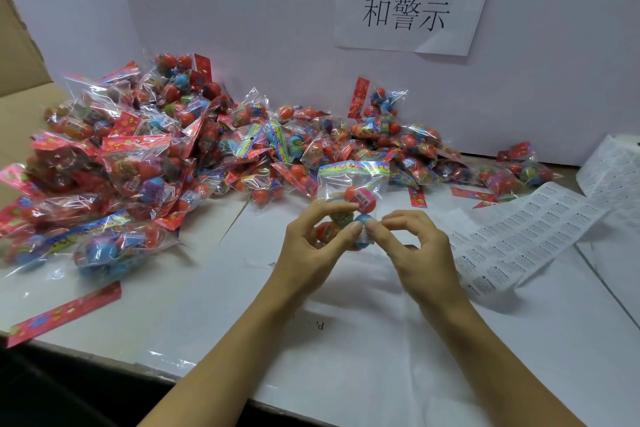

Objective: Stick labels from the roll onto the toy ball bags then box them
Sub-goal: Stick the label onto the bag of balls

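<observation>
Head view: my left hand grips the clear, upright bag of coloured toy balls; my right hand pinches, probably, a small white label against its lower front.

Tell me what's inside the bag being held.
The clear bag holds toy balls: a pink one with a barcode sticker, a blue one and an orange one. The hands cover its lower part, so the count is unclear.
</observation>
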`<state>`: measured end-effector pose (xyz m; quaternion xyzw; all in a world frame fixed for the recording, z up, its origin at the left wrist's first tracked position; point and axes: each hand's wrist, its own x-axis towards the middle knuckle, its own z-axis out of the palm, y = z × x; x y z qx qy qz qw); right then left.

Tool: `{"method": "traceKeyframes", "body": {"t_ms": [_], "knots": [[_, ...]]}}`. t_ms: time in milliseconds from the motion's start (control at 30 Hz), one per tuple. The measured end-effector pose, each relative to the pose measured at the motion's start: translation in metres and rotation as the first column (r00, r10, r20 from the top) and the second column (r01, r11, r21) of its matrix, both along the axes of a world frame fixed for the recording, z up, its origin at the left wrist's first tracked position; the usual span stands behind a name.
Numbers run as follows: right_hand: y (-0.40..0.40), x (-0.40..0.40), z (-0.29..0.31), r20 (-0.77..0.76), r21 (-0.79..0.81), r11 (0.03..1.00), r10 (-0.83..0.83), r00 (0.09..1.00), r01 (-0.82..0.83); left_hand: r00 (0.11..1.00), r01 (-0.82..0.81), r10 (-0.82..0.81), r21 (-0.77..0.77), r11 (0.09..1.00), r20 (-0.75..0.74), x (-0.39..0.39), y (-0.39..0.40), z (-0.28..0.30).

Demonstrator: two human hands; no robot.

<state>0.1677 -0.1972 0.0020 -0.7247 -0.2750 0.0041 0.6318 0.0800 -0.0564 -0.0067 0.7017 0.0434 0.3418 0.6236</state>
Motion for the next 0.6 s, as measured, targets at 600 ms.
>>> {"method": "traceKeyframes", "body": {"t_ms": [600], "knots": [[-0.0042,0.0007,0.0035,-0.042,0.034,0.996,0.080,0.996,-0.079,0.998,0.032,-0.034,-0.052,0.998,-0.050,-0.0004,0.0009,0.0006]]}}
